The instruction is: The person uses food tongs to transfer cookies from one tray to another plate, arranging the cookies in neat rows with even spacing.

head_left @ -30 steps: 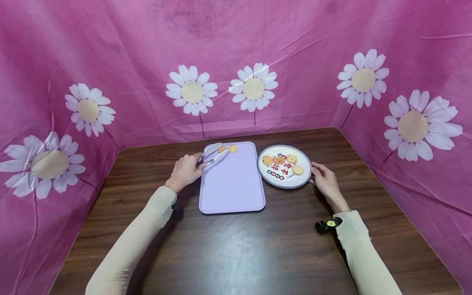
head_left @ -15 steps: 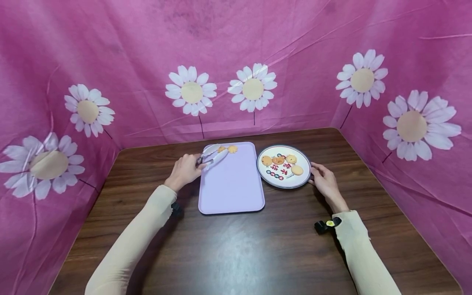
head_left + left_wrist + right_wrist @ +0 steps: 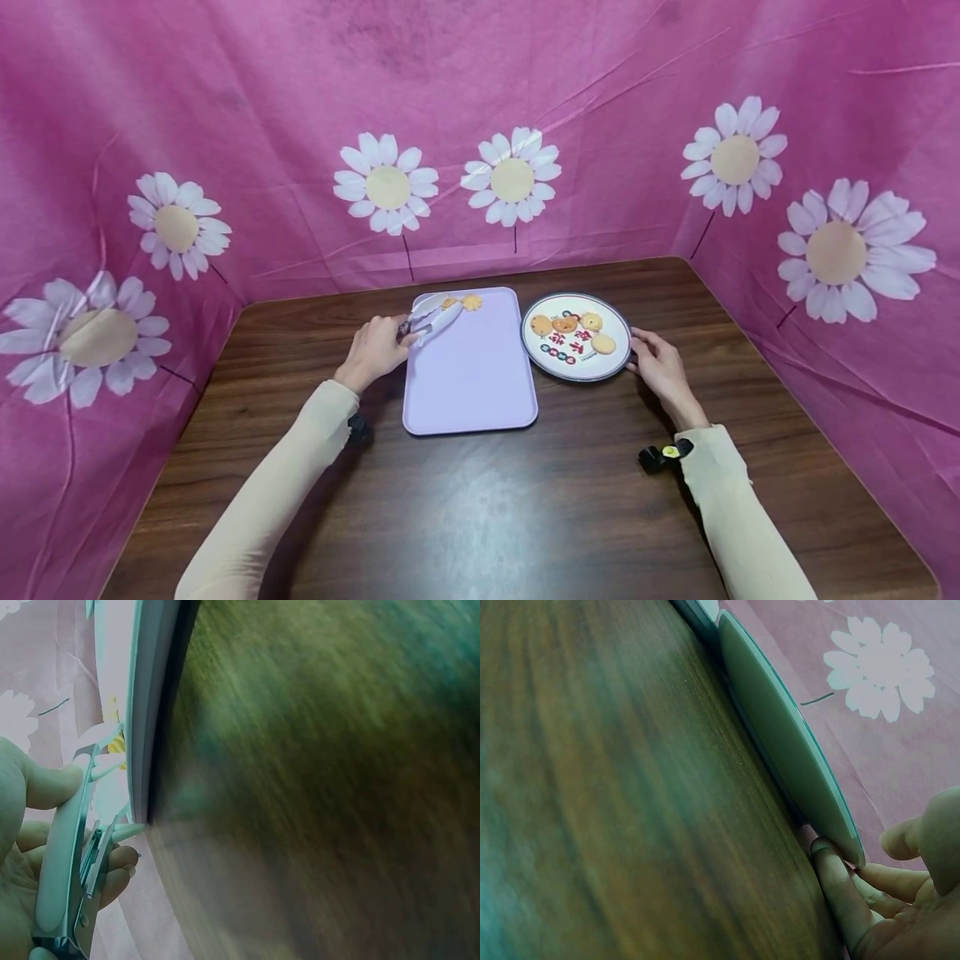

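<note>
In the head view my left hand grips a pair of tongs with whitish tips. They reach over the far left of a lilac tray. A small cookie lies at the tips, partly hidden; a flower-shaped cookie lies right beside it. The left wrist view shows fingers and thumb around the tongs. My right hand touches the right rim of a round printed plate bearing several cookies. In the right wrist view its lower fingers meet the rim, the thumb apart.
The plate stands close against the tray's right side. Both are on a dark brown wooden table. A pink cloth with white flowers surrounds the table at the back and on both sides. A small black device sits at the right wrist.
The tong tips have drawn slightly closer together around the cookie at the tray's far left. The right hand and the plate stay put; the whole view shifts a little.
</note>
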